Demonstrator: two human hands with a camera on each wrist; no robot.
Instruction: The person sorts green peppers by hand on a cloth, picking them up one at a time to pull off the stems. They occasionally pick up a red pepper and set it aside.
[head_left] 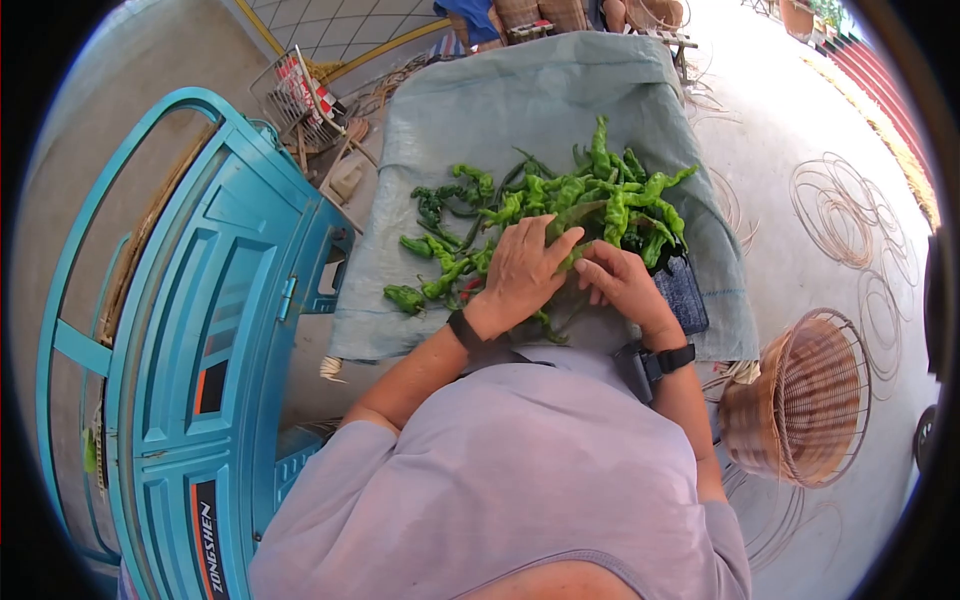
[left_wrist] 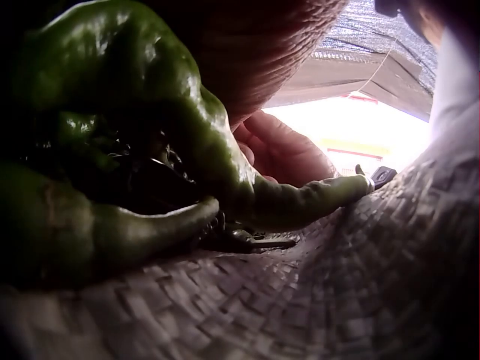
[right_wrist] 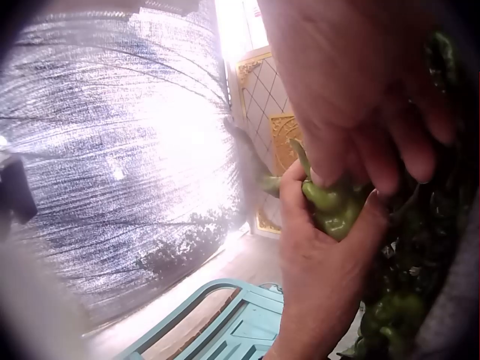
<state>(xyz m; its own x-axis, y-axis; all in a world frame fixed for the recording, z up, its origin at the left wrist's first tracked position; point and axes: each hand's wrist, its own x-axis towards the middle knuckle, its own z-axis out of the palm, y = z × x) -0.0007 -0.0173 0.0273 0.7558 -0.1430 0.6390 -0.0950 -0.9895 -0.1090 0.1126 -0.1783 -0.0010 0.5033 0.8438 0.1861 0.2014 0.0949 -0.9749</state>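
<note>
Left hand [head_left: 525,265] clamped on green pepper [right_wrist: 334,206], thumb and forefinger on opposite sides. Thin green end points up past left forefinger in right wrist view; full long axis hidden by fingers. Right hand [head_left: 620,280] bent over pepper, fingertips touching; pinch cannot be told. Pepper pile [head_left: 610,190] beyond hands, on woven sheet [head_left: 540,90]. Wicker basket [head_left: 745,420] at right.

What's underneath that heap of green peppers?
A grey-green sheet shows around the heap, and a dark blue item pokes out near the right hand. What lies under the heap's middle is covered.
</note>
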